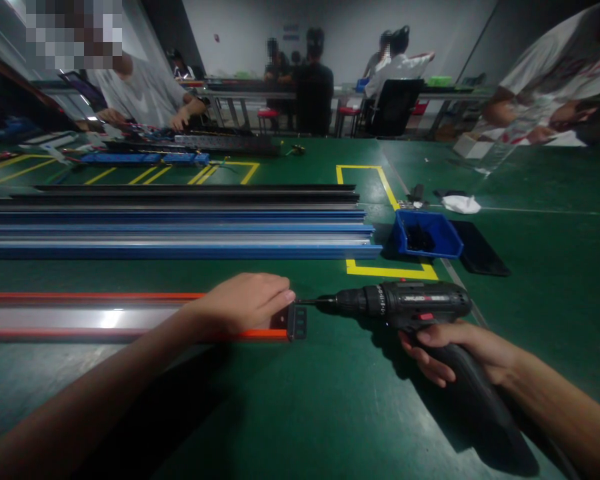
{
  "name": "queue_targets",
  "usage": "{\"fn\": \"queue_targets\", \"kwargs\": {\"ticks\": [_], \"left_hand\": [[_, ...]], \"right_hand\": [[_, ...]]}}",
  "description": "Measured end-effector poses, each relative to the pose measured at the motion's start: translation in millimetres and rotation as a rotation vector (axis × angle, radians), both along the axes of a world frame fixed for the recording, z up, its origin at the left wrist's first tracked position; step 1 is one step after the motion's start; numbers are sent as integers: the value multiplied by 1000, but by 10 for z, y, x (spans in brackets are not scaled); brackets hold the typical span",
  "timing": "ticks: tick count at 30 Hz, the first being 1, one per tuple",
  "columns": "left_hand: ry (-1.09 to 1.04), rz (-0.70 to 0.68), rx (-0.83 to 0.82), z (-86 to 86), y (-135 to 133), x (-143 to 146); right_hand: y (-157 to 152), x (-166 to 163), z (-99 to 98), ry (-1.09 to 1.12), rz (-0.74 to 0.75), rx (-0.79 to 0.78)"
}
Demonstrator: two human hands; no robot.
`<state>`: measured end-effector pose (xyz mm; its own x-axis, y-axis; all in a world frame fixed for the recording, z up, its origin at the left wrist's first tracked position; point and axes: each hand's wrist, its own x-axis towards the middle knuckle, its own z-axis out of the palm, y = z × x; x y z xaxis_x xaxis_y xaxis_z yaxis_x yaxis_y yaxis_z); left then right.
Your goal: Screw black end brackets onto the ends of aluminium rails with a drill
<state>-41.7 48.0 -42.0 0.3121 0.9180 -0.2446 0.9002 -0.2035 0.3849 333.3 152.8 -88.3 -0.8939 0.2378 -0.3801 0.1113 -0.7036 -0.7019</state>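
Observation:
A long orange-edged metal profile lies across the green table from the left, with a black end cap at its right end. Over that end rests my left hand, its fingers closed around the profile's far side beside the cap. My right hand grips the handle of a black cordless drill. The drill lies level and points left, and its thin bit touches or nearly touches the cap's far corner. Part of the profile is hidden under my left hand and forearm.
Several blue and black profiles lie parallel beyond mine. A blue bin with small black parts stands at their right, beside a dark flat object and a white crumpled piece. Co-workers stand across the table.

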Motion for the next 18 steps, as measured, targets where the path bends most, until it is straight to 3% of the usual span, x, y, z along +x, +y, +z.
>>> {"fn": "queue_targets", "kwargs": {"ticks": [18], "left_hand": [[5, 2, -13, -8, 3, -5]], "right_hand": [[-8, -12, 14, -16, -8, 19]]}}
